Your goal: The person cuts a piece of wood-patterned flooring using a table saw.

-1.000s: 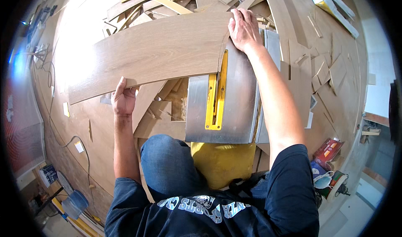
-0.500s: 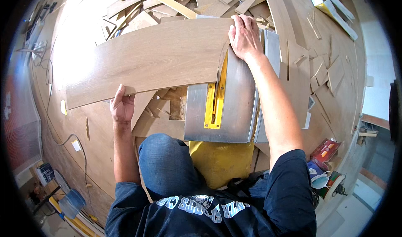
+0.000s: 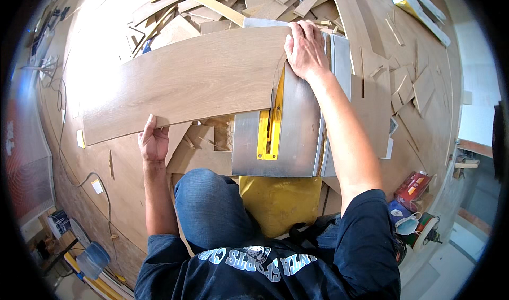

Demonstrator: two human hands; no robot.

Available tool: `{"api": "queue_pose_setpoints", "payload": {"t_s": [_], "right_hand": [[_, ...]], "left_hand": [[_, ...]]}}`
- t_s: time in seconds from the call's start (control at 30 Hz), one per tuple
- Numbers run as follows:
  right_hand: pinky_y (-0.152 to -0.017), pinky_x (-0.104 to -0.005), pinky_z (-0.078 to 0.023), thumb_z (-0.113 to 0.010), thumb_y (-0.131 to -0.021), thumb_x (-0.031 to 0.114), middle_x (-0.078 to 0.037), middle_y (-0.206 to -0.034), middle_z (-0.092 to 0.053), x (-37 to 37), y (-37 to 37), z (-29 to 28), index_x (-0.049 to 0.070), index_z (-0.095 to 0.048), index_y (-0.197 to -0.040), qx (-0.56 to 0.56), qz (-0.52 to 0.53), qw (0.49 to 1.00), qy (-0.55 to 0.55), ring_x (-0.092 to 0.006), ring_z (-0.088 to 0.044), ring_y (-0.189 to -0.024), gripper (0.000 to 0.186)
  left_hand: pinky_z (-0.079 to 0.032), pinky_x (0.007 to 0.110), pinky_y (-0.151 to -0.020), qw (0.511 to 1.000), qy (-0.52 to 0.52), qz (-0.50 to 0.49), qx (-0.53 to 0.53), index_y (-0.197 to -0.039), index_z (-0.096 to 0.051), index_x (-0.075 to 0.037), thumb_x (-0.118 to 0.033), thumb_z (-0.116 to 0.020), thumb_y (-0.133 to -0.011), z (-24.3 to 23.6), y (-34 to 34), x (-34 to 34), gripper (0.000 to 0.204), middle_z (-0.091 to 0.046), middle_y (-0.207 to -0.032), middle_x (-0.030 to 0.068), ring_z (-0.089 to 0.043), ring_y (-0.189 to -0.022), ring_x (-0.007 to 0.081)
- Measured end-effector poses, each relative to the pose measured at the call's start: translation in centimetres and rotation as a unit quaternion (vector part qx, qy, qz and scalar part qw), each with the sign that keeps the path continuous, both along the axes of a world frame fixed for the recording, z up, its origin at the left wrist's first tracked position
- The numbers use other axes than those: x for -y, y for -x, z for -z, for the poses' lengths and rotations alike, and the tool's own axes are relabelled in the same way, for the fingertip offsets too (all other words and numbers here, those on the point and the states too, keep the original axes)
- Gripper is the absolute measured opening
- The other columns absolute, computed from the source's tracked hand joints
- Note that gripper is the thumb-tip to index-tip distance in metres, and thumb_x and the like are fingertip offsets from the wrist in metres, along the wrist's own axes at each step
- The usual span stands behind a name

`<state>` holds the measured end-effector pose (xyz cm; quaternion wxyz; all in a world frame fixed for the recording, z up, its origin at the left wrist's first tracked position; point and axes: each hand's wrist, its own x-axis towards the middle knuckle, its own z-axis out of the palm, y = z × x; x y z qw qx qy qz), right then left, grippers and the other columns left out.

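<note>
A long light-brown wood-look plank (image 3: 185, 77) lies across the metal saw table (image 3: 297, 141), with a curved line or cut near its right end, where it meets the blade in the yellow insert (image 3: 268, 151). My left hand (image 3: 154, 141) grips the plank's near edge toward its left end, thumb on top, fingertips mostly hidden underneath. My right hand (image 3: 306, 53) is over the plank's far right end, fingers curled around it, partly hidden.
Offcuts and strips (image 3: 265, 3) are piled behind the saw, with more pieces (image 3: 413, 88) at the right. A cable (image 3: 90, 178) runs at the left. A red box (image 3: 411, 191) and a mask (image 3: 407, 225) lie lower right. My knee (image 3: 209, 210) is beside a yellow base (image 3: 278, 204).
The plank and both my hands have moved toward me, down in the picture. More of the surface behind the plank shows. My hands still grip it.
</note>
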<state>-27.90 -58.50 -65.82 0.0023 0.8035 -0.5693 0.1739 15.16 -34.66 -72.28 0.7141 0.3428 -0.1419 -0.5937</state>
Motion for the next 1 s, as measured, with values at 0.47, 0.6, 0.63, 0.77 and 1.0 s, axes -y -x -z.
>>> {"api": "queue_pose_setpoints", "payload": {"t_s": [0.47,0.6,0.63,0.77,1.0], "right_hand": [[-0.125,-0.0503,-0.034,-0.047,-0.108,0.030,-0.019,-0.149,-0.047,-0.3,0.4,0.4,0.003,-0.048,-0.148,-0.014,-0.013,1.000,0.006,-0.0361,-0.040,-0.146,0.048],[-0.125,-0.0510,-0.034,-0.046,-0.109,0.031,-0.019,-0.152,-0.046,1.5,0.6,0.1,0.005,-0.048,-0.149,0.008,-0.006,1.000,-0.012,-0.0374,-0.039,-0.148,0.047],[-0.125,-0.0512,-0.033,-0.045,-0.109,0.032,-0.019,-0.153,-0.046,2.2,0.7,0.0,0.006,-0.048,-0.149,0.010,-0.006,1.000,-0.009,-0.0377,-0.039,-0.148,0.047],[-0.127,-0.0518,-0.032,-0.042,-0.109,0.031,-0.020,-0.156,-0.044,3.1,0.7,-0.1,0.006,-0.048,-0.149,0.000,0.016,1.000,-0.025,-0.0379,-0.037,-0.151,0.047],[-0.124,-0.0512,-0.033,-0.046,-0.108,0.030,-0.017,-0.152,-0.046,2.7,0.5,0.1,0.007,-0.049,-0.146,0.009,0.007,1.000,-0.006,-0.0370,-0.039,-0.147,0.045]], "left_hand": [[-0.062,0.045,-0.101,1.000,0.011,0.001,-0.011,-0.117,-0.074,0.005,-0.008,-0.060,-0.108,1.1,-0.7,-1.0,0.021,-0.076,-0.120,0.0125,-0.074,-0.111,0.0258],[-0.063,0.044,-0.098,1.000,-0.005,-0.012,0.004,-0.114,-0.074,0.004,-0.006,-0.062,-0.107,0.2,-0.1,1.9,0.018,-0.077,-0.119,0.0126,-0.074,-0.108,0.0252],[-0.063,0.044,-0.097,1.000,-0.010,-0.016,0.011,-0.114,-0.074,0.004,-0.006,-0.063,-0.107,0.0,0.1,2.9,0.017,-0.077,-0.118,0.0125,-0.074,-0.107,0.0251],[-0.064,0.043,-0.095,0.999,-0.021,-0.021,0.021,-0.114,-0.074,0.002,-0.006,-0.063,-0.106,-0.3,0.3,4.5,0.016,-0.077,-0.115,0.0110,-0.075,-0.106,0.0254],[-0.064,0.044,-0.096,1.000,0.012,0.017,-0.004,-0.113,-0.074,0.000,-0.007,-0.063,-0.107,0.5,-0.5,3.3,0.015,-0.077,-0.116,0.0105,-0.075,-0.106,0.0243]]}}
